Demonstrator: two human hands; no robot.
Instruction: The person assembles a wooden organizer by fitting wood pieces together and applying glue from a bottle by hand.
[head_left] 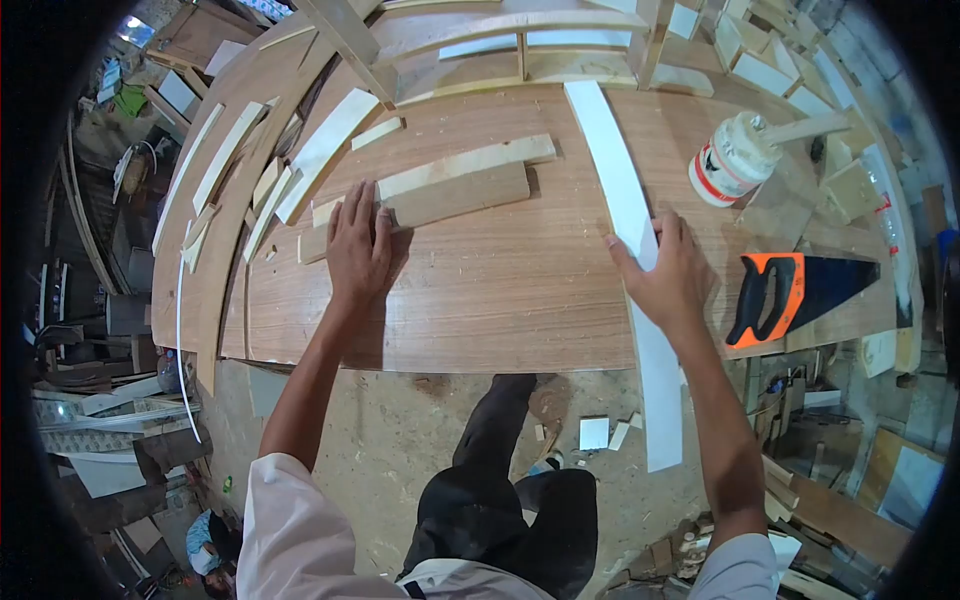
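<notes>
My right hand (672, 270) grips a long white board (620, 190), thumb on its left edge and fingers over its right. The board lies lengthwise on the table, and its near end sticks out past the front edge. My left hand (358, 245) rests with fingers stretched out across the left part of two pale wood pieces (455, 195), which lie side by side at a slant. Part of these pieces is hidden under that hand. To the right of my right hand lies a handsaw (800, 295) with an orange and black handle.
A glue tub (730, 160) with a brush stands at the right. Across the back is a wooden frame (510, 70). Several wood strips (325, 155) lie on the left of the table (500, 300). Offcuts (594, 432) are on the floor.
</notes>
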